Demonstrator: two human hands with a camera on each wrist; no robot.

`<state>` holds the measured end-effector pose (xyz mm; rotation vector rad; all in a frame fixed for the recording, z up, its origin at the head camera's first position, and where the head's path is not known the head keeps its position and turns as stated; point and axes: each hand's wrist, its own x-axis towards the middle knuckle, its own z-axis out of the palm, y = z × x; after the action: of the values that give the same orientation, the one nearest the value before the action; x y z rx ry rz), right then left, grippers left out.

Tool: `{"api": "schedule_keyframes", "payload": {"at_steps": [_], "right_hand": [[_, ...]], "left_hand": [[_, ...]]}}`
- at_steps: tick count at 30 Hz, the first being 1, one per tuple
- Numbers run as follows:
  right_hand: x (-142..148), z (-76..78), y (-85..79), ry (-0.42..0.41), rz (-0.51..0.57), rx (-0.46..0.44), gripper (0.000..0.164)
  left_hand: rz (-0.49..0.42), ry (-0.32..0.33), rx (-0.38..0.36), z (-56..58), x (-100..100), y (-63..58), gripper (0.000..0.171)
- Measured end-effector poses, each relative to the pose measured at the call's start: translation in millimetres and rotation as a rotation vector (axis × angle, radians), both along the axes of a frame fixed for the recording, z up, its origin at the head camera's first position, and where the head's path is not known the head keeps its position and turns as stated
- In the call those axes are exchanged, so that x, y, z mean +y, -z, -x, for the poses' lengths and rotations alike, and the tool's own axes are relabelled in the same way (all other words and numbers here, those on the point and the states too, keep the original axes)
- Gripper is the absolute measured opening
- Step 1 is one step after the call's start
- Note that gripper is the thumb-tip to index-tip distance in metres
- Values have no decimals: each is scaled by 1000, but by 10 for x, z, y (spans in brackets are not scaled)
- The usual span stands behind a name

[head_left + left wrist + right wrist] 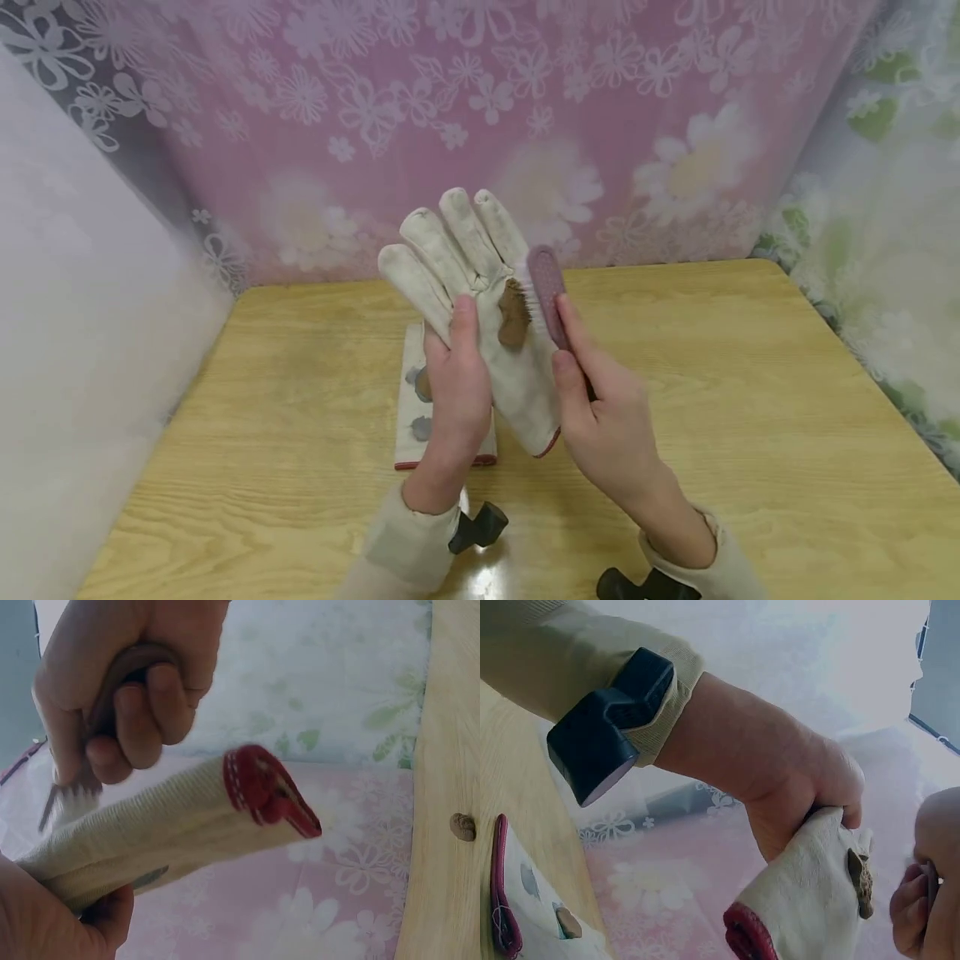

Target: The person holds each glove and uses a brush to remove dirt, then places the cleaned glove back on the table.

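Note:
My left hand (459,387) holds up an off-white cloth work glove (517,379), thumb on its near face and fingers behind. Its fingers point up and away, and its red-edged cuff hangs low toward the right. A thick brown, mud-like patch (513,321) sits on the glove below its fingers. My right hand (611,417) grips a scrub brush (550,292) with a mauve back and white bristles. The bristles face left, right at the patch's edge in the head view. In the left wrist view, the brush handle (112,697) is wrapped by my curled right fingers.
A second off-white glove (407,433) with a red hem lies on the wooden table (300,417), bearing grey and brown patches, partly behind my left hand. A small brown lump (463,826) rests on the table. Flowered pink cloth (450,125) hangs behind the table, with pale cloth at both sides.

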<state>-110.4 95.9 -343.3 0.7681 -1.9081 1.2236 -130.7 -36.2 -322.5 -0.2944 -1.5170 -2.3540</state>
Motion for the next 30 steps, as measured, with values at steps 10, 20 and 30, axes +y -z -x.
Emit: {"api": "schedule_keyframes", "payload": {"at_steps": [10, 20, 30], "right_hand": [[-111, 20, 85, 73, -108, 69, 45], [-114, -50, 76, 94, -285, 63, 44], [20, 6, 24, 113, -176, -9, 52]], "left_hand": [[-91, -8, 44, 37, -4, 18, 46], [-140, -50, 47, 83, -135, -49, 51], [-22, 8, 8, 28, -20, -12, 43]]}}
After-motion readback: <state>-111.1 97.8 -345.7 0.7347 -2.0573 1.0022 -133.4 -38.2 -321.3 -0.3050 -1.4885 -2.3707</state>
